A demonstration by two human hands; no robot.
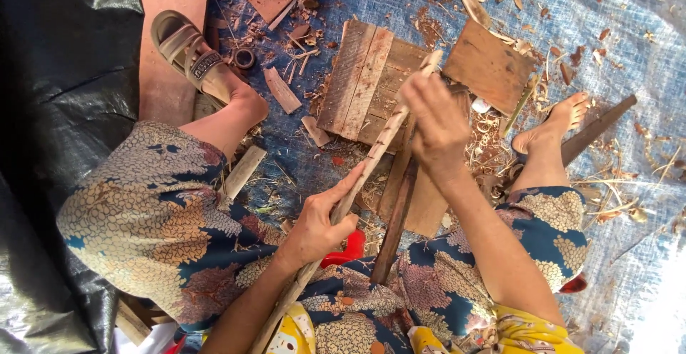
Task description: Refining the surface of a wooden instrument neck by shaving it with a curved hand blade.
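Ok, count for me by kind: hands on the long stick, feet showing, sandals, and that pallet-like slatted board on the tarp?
Hands: 2, left hand and right hand, both on the one long wooden stick
Feet: 2
Sandal: 1
Slatted wooden board: 1
Total: 7, counting the stick

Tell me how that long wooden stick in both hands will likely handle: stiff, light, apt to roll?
The long stick looks stiff: it spans from left hand to right hand without sagging. Probably light, being thin. Its rounded, carved shaft could roll if laid on the flat board.
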